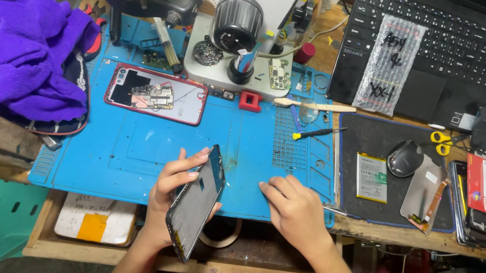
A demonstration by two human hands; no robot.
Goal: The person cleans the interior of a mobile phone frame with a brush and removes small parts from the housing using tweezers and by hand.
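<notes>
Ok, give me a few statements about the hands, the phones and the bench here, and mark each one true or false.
1. The left hand holds a dark smartphone. True.
2. The right hand grips the screwdriver. False: it rests empty on the blue repair mat; the screwdriver lies apart.
3. An opened red-framed phone lies on the mat. True.
4. The purple cloth covers the laptop. False: it sits at the bench's left end.

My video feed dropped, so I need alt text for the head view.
Seen from above, the left hand holds a dark phone tilted over a blue work mat, while the right hand rests flat on the mat's edge. An opened red phone, a screwdriver, a microscope and a laptop lie beyond.
</notes>
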